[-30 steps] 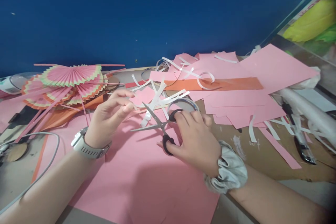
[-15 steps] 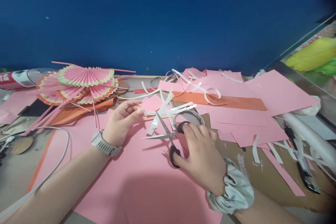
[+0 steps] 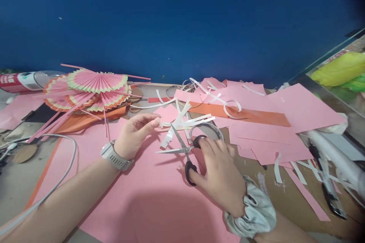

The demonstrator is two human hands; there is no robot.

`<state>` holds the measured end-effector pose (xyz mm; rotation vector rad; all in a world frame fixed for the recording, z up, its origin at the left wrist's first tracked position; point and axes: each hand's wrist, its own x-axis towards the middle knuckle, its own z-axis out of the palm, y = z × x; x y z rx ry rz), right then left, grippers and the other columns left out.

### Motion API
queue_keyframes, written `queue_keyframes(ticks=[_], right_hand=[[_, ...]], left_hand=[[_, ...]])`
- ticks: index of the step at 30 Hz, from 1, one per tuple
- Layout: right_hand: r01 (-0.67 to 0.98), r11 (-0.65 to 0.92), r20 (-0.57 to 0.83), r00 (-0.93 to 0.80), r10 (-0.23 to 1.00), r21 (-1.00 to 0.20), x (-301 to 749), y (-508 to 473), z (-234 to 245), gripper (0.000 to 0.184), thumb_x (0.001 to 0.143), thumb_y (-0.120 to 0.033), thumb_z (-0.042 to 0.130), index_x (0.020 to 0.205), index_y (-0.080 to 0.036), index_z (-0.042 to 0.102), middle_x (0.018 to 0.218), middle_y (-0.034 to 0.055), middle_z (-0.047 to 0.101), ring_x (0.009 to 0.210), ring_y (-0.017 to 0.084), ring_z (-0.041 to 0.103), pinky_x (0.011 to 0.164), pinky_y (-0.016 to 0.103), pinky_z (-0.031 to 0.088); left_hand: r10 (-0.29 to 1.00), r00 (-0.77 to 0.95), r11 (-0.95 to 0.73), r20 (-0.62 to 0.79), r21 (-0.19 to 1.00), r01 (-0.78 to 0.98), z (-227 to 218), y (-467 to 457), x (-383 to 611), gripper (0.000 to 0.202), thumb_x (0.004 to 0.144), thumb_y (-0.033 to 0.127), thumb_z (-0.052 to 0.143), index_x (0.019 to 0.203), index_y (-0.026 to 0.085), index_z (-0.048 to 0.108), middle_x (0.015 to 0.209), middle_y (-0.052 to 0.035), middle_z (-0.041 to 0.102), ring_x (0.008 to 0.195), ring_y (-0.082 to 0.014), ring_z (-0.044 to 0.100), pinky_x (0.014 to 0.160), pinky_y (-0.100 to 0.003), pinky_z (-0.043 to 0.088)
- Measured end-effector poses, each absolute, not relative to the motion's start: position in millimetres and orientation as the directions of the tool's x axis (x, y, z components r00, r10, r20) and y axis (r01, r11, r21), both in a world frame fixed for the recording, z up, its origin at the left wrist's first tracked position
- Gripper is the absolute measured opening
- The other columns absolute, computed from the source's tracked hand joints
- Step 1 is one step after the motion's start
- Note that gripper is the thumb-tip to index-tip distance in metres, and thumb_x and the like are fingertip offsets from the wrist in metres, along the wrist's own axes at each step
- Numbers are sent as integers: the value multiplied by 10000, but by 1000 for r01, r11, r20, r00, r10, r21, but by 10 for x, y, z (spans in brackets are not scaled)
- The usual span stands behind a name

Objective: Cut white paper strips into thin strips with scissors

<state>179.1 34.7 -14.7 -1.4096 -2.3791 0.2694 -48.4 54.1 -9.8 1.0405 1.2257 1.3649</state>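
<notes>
In my right hand (image 3: 218,172) is a pair of scissors (image 3: 182,147) with black handles, fingers through the loops. The blades are spread apart and point left over a large pink paper sheet (image 3: 148,182). My left hand (image 3: 139,133) is closed in a pinch left of the blades. A small whitish bit shows at its fingertips, too small to name. Just beyond the blades lie several white strips (image 3: 182,115), some crossing each other. Beside my right hand's fingers rests a roll of tape (image 3: 218,129), partly hidden by the hand.
Folded pink paper fans (image 3: 98,83) with thin sticks stand at the left, before a bottle (image 3: 28,81). A white cable (image 3: 72,159) runs over the left side. Pink sheets (image 3: 262,136) and an orange strip (image 3: 256,117) lie right. A cutter knife (image 3: 332,201) lies far right.
The whole view has shifted slightly, so things sit a little lower and further right. Both hands keep nearly the same pose, and the scissors' blades stay spread.
</notes>
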Motion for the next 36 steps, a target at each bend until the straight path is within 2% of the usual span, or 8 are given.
queue_keyframes(ticks=[6,14,18,24,27,30,33,36], right_hand=[[797,492,208,-446,870,-350,1791,340,-122,321,768,-435,612,936,-199,475,895,20,551,852,233,437,765,378,280],[783,503,214,-455,864,-365,1790,349,-107,302,772,-417,615,922,-196,473,881,21,540,839,230,438,755,372,280],[784,499,202,-457,866,-368,1798,342,-112,324,774,-441,615,938,-199,474,895,19,540,848,232,438,762,377,280],[777,500,203,-457,866,-382,1786,345,-103,329,763,-437,633,933,-201,480,889,15,544,843,230,441,760,375,278],[777,494,199,-453,869,-389,1785,347,-94,326,759,-440,636,923,-199,490,877,13,546,842,226,443,758,372,280],[778,485,186,-449,874,-399,1783,346,-92,331,760,-442,632,949,-201,506,886,9,555,851,223,448,767,374,284],[781,474,170,-445,879,-407,1780,346,-96,342,760,-448,633,969,-203,516,894,7,564,857,221,453,771,374,288],[780,476,175,-444,879,-406,1781,344,-96,339,757,-439,635,970,-202,521,898,9,565,857,221,454,765,370,289]], left_hand=[[981,-192,-53,25,988,-144,-113,547,-500,218,779,401,670,734,188,672,658,12,637,680,-109,591,705,-231,500],[988,-157,-35,-1,973,-226,-92,545,-494,340,784,503,618,683,180,637,539,10,580,511,-117,555,508,-240,495],[988,-153,-21,-26,953,-302,-61,549,-471,349,807,507,591,799,170,683,589,-4,623,576,-126,609,599,-253,542],[995,-86,17,-49,942,-336,-53,532,-460,247,829,359,624,1030,216,641,714,9,671,734,-160,656,719,-338,564],[998,-55,7,-27,943,-332,-63,523,-473,331,841,290,624,1168,263,573,762,19,700,819,-144,665,807,-327,548],[998,-29,43,-57,937,-347,-54,514,-470,448,838,276,629,1268,268,502,847,-10,729,906,-179,674,794,-354,563],[997,-9,63,-70,940,-335,-40,504,-451,495,823,275,649,1291,255,490,969,-60,736,986,-223,668,787,-370,573],[999,4,47,-47,961,-273,-48,493,-435,352,823,285,651,1165,220,599,995,-81,737,966,-213,682,840,-355,560]])
